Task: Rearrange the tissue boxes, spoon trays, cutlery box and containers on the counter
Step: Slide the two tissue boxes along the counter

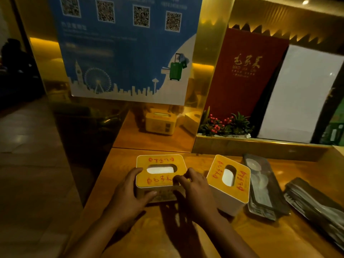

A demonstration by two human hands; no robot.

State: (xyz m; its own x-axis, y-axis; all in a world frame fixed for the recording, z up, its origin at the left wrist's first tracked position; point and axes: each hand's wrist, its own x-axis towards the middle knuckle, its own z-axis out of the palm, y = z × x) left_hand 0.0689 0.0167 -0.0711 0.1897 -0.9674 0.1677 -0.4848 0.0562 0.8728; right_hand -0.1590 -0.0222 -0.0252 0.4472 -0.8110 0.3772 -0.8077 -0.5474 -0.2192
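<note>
Both hands are on the nearer tissue box (161, 178), which sits square to the person at twelve o'clock, close to the left edge of the bench (186, 229). The left hand (130, 192) wraps its left side with the thumb across the front face, and the right hand (195, 187) covers the front right corner, fingers curled onto the yellow lid; they are clasping it between them, neither one free. Its long axis runs from nine to three o'clock, the tissue slot lying the same way. The second tissue box (229, 183) stands at about two o'clock from the first, just beside the right hand and turned so its slot runs roughly twelve to six, tilted a little towards one. I'd judge that is what the next move hangs on: the two boxes sit at cross angles, and the right hand is plainly the nearer one to reach it. Past it at three o'clock lies a clear-lidded spoon tray (264, 187), touching or nearly touching that box, and farther right a dark wrapped bundle (316, 205) I can't make out.
</note>
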